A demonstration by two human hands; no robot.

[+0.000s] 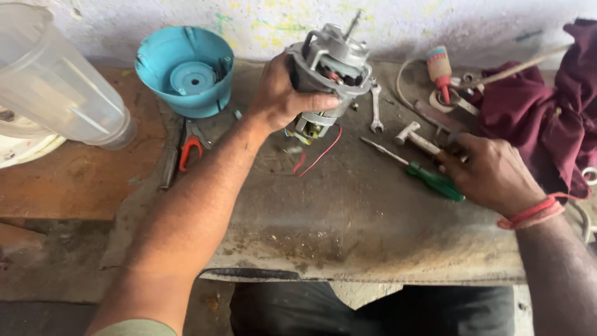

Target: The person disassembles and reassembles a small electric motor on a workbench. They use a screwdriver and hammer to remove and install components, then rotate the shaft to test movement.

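Observation:
My left hand (281, 94) grips a grey electric motor (333, 68) and holds it tilted above the workbench; its shaft points up and red wires (320, 152) hang from its underside. My right hand (491, 174) rests on the bench at the right, with its fingers on the handle end of a small hammer (415, 138). A green-handled screwdriver (429, 177) lies just under that hand. A small open-ended spanner (375, 109) lies beside the motor.
A turquoise plastic housing (185, 70) sits at the back left, a clear plastic jar (56, 81) lies at the far left. Red-handled pliers (189, 146) lie near the housing. A maroon cloth (547, 106), a glue tube (440, 70) and a cable (404, 93) crowd the right.

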